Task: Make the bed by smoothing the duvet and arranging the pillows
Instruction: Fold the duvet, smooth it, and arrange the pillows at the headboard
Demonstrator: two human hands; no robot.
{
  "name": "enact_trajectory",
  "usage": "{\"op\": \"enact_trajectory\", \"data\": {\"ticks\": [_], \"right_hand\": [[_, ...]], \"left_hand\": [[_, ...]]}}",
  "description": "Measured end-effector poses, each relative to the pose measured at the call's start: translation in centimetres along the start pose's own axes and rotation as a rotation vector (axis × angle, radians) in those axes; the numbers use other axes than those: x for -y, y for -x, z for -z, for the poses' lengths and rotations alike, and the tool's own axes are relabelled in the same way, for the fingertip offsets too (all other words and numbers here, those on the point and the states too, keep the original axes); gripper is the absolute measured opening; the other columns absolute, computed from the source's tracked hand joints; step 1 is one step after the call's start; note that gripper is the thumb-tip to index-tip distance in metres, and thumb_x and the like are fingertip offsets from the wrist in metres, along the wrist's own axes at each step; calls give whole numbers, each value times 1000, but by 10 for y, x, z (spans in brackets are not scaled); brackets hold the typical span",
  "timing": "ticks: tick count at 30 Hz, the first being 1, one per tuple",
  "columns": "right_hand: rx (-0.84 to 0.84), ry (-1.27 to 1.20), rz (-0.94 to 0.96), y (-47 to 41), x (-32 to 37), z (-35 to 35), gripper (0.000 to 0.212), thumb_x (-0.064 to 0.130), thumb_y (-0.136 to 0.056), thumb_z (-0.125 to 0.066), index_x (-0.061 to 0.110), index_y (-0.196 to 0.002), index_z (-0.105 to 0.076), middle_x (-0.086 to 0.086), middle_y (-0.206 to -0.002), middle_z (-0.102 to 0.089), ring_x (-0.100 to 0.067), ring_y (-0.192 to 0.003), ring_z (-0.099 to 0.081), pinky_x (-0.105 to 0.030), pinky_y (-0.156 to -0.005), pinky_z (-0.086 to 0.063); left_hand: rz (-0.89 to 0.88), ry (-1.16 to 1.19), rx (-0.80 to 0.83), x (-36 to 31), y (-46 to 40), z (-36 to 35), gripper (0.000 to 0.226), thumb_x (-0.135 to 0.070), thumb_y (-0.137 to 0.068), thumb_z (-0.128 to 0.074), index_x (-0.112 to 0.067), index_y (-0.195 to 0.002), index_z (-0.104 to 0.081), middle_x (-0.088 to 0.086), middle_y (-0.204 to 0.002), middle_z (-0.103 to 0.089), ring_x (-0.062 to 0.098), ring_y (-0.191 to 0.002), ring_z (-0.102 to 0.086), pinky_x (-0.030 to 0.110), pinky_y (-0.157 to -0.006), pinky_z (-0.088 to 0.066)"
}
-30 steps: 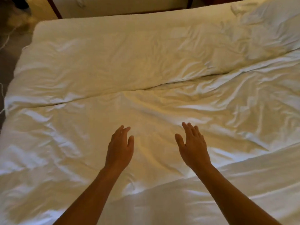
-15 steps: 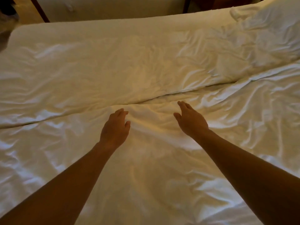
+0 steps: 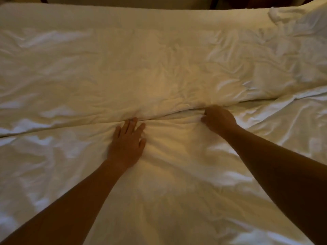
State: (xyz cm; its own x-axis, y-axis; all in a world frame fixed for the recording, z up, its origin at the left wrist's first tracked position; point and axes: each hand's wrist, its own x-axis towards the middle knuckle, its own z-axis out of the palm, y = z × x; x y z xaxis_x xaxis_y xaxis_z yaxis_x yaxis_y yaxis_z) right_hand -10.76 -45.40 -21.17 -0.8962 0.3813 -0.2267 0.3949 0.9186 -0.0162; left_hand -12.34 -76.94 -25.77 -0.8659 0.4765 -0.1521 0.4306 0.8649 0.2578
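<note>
Leaning over near duvet, creased throughout. Pressing left hand flat, fingers spread narrowly, at the seam. Curling right hand fingers, apparently pinching near duvet's edge; grip partly hidden. Risking fresh bunching if pulled unevenly. Lying beyond: far duvet, rumpled pillow at far right. Leaving open room both sides.

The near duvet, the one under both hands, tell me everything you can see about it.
The near duvet is white, soft-looking fabric, heavily creased, spread across the bed's near half. Its far edge meets the far duvet along a seam running left to right. The left hand lies flat on it, fingers spread, at that edge. The right hand is curled over the edge, seemingly gripping fabric. Folds radiate between the hands.
</note>
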Motion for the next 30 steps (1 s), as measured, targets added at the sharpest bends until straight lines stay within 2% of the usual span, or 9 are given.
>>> {"op": "enact_trajectory", "data": {"ticks": [5,9,12,15,19,22,24,26,30], "right_hand": [[-259,-345,38,-20,13,6,16,9,-97,-53,9,-110,-62,-13,-117,-55,-35,-101,-61,-40,-84,-48],[-201,-538,39,14,24,-11,55,14,-96,-56,12,-149,-39,-13,-156,-32,-31,-139,-40,-38,-112,-34],[-231,-498,238,74,54,-39,62,32,-98,-47,16,-155,-29,-7,-163,-23,-23,-151,-19,-42,-122,-16],[-57,-268,433,112,67,-76,66,55,-99,-23,27,-158,-17,3,-167,-7,-15,-154,-1,-44,-124,-7],[-38,-5,67,106,13,-97,75,68,-93,-9,32,-159,-7,3,-167,-3,-20,-154,0,-49,-123,-2],[-46,-102,-181,111,-14,-86,76,64,-95,-12,24,-159,-11,-4,-167,-8,-24,-154,-1,-55,-122,-2],[-129,-208,-149,134,0,-79,73,59,-97,-15,21,-159,-16,-6,-166,-13,-24,-153,-7,-53,-122,-4],[-177,-281,15,176,25,-85,69,54,-98,-22,20,-158,-21,-4,-165,-16,-23,-153,-10,-50,-122,-6],[-13,-206,188,258,28,-125,66,57,-100,-21,29,-159,-13,5,-167,-7,-15,-154,-2,-49,-122,-12]], "left_hand": [[8,-43,-27,4,6,-10,67,-44,-92,-19,-21,-153,-34,8,-163,-20,29,-150,-19,51,-120,-16],[54,-2,-151,-5,15,-11,64,-40,-95,-23,-17,-154,-31,13,-162,-21,31,-150,-17,53,-121,-15],[-66,56,-216,-33,32,-15,60,-37,-99,-26,-17,-156,-26,11,-164,-16,28,-152,-12,50,-122,-12],[-161,-10,-171,-37,44,-31,58,-38,-100,-27,-20,-155,-28,8,-164,-17,25,-152,-13,49,-122,-15],[-59,-182,-133,11,52,-40,61,-42,-98,-25,-20,-155,-31,7,-163,-21,29,-151,-18,53,-120,-15],[137,-147,-146,18,71,-33,65,-46,-98,-20,-16,-154,-31,14,-162,-23,34,-150,-18,54,-120,-11],[249,-29,-159,-9,93,-30,67,-48,-98,-19,-14,-154,-30,18,-161,-21,35,-150,-17,55,-120,-13],[136,49,-165,-52,129,-37,65,-43,-98,-25,-14,-155,-27,16,-162,-19,34,-151,-15,54,-120,-15],[-104,43,-59,-80,199,-65,63,-39,-97,-32,-21,-157,-22,5,-165,-13,26,-152,-12,54,-117,-24]]}}
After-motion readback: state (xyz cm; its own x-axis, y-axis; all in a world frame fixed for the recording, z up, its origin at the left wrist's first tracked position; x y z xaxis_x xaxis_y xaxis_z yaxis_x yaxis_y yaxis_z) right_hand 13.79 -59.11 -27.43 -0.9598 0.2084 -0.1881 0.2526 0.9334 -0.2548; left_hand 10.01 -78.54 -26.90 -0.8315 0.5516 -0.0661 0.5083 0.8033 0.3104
